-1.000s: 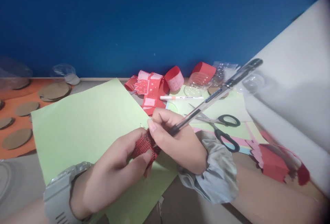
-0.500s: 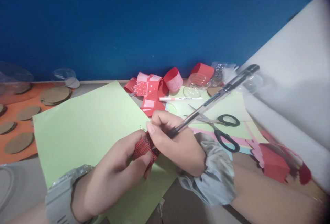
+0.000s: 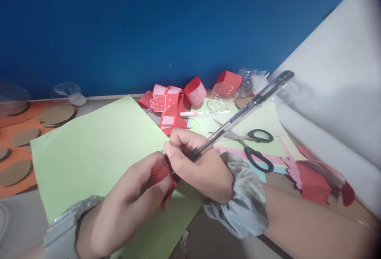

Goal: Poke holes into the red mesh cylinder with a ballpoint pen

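Note:
Between the thumb and fingers of my left hand (image 3: pixel 127 195) is a small red paper piece (image 3: pixel 162 173) with a black crosshatch pattern. My right hand (image 3: pixel 196 163) grips a clear-barrelled pen (image 3: pixel 241 114) with a black cap end, which slants up to the right. The pen's tip is hidden behind my right fingers, close to the red piece. Both hands meet over a large light green paper sheet (image 3: pixel 92 143). My right fingertips touch or nearly touch the upper edge of the red piece; I cannot tell which.
Scissors (image 3: pixel 256 147) with black handles lie on coloured sheets to the right. A white marker (image 3: pixel 205 113) and red paper rings (image 3: pixel 195 91) are behind my hands. Cardboard discs (image 3: pixel 58 115) rest on orange paper at left. Red paper scraps (image 3: pixel 312 181) lie at right; a blue wall (image 3: pixel 178 28) rises behind.
The view has shifted slightly, so things on the table appear a little further left. Both hands keep their grips on the red paper and the pen, with almost no visible movement.

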Tool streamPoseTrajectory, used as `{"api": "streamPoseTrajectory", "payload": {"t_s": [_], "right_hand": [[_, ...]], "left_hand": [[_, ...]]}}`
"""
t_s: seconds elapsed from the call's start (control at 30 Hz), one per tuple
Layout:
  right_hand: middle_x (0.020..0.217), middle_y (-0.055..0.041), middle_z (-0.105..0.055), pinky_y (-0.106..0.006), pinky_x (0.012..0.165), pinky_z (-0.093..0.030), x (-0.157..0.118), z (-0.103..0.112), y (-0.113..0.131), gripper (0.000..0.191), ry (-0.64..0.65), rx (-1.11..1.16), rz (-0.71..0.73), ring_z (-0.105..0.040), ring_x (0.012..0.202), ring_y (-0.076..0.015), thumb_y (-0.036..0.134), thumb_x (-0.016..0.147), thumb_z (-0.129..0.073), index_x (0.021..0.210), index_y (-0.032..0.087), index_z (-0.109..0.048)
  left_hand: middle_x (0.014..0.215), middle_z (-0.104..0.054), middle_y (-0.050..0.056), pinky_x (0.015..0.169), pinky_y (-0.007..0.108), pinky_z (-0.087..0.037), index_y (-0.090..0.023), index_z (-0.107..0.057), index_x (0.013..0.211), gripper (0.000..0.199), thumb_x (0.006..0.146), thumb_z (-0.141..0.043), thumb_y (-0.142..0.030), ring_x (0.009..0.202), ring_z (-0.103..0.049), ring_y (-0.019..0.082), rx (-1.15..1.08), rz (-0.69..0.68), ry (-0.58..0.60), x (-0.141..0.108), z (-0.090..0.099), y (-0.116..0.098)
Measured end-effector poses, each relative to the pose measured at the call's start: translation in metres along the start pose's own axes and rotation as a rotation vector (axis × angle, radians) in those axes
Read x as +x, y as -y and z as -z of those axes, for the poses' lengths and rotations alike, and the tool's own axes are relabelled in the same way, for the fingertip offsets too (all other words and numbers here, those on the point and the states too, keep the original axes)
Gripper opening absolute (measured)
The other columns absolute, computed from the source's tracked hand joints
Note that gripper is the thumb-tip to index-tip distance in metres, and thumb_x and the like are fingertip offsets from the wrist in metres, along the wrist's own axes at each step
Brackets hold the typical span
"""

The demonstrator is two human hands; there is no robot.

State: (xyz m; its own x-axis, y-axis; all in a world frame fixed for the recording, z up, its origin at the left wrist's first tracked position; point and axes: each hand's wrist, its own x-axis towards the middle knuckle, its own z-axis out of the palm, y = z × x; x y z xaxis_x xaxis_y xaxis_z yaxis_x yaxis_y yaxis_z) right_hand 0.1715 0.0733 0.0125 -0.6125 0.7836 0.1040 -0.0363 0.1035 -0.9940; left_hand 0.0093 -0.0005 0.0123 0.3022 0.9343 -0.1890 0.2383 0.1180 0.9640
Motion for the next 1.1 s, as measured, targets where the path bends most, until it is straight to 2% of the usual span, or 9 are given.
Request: {"api": "streamPoseTrajectory", "payload": {"t_s": [0.27, 0.47, 0.6, 0.77, 1.1], "right_hand": [[0.062, 0.0055, -0.032, -0.029, 0.052, -0.026, -0.0009, -0.0001, 0.0038, 0.037, 0.002, 0.004, -0.052, -0.028, 0.057, -0.0116, 0.019, 0.096, -0.056, 0.067, 0.023, -0.034], [0.063, 0.0061, -0.031, -0.027, 0.052, -0.026, -0.0001, 0.0005, 0.0018, 0.037, 0.012, -0.027, -0.031, -0.028, 0.058, -0.0109, 0.017, 0.096, -0.055, 0.067, 0.023, -0.032], [0.063, 0.0065, -0.033, -0.027, 0.052, -0.026, 0.0005, 0.0009, 0.0015, 0.038, -0.002, -0.020, 0.008, -0.029, 0.058, -0.0107, 0.022, 0.098, -0.056, 0.067, 0.023, -0.033], [0.062, 0.0059, -0.031, -0.029, 0.052, -0.025, 0.0000, 0.0000, 0.0046, 0.038, 0.000, -0.032, -0.044, -0.028, 0.057, -0.0113, 0.016, 0.094, -0.056, 0.066, 0.024, -0.032], [0.062, 0.0067, -0.034, -0.027, 0.052, -0.028, 0.0008, 0.0017, 0.0028, 0.037, -0.001, -0.025, -0.022, -0.029, 0.057, -0.0108, 0.019, 0.094, -0.059, 0.066, 0.023, -0.034]], "left_hand": [[0.076, -0.056, -0.002, 0.070, 0.025, -0.047, -0.022, -0.052, 0.079, 0.025, 0.103, -0.044, -0.023, 0.072, -0.055, 0.017, 0.029, -0.017, -0.009, -0.0008, 0.0011, -0.0024], [0.076, -0.056, -0.002, 0.071, 0.025, -0.047, -0.022, -0.052, 0.078, 0.026, 0.103, -0.044, -0.023, 0.073, -0.053, 0.017, 0.040, -0.018, 0.003, 0.0006, 0.0006, -0.0030], [0.077, -0.056, -0.001, 0.071, 0.025, -0.047, -0.022, -0.052, 0.079, 0.026, 0.104, -0.044, -0.024, 0.074, -0.053, 0.017, 0.021, -0.025, -0.007, 0.0017, -0.0003, -0.0027], [0.076, -0.055, -0.002, 0.072, 0.025, -0.046, -0.022, -0.053, 0.083, 0.023, 0.104, -0.043, -0.022, 0.073, -0.053, 0.016, 0.024, -0.021, 0.012, 0.0012, 0.0004, -0.0007], [0.078, -0.055, -0.002, 0.072, 0.026, -0.046, -0.022, -0.053, 0.083, 0.024, 0.104, -0.042, -0.023, 0.073, -0.053, 0.017, 0.015, -0.025, 0.019, -0.0007, 0.0016, -0.0025]]}}
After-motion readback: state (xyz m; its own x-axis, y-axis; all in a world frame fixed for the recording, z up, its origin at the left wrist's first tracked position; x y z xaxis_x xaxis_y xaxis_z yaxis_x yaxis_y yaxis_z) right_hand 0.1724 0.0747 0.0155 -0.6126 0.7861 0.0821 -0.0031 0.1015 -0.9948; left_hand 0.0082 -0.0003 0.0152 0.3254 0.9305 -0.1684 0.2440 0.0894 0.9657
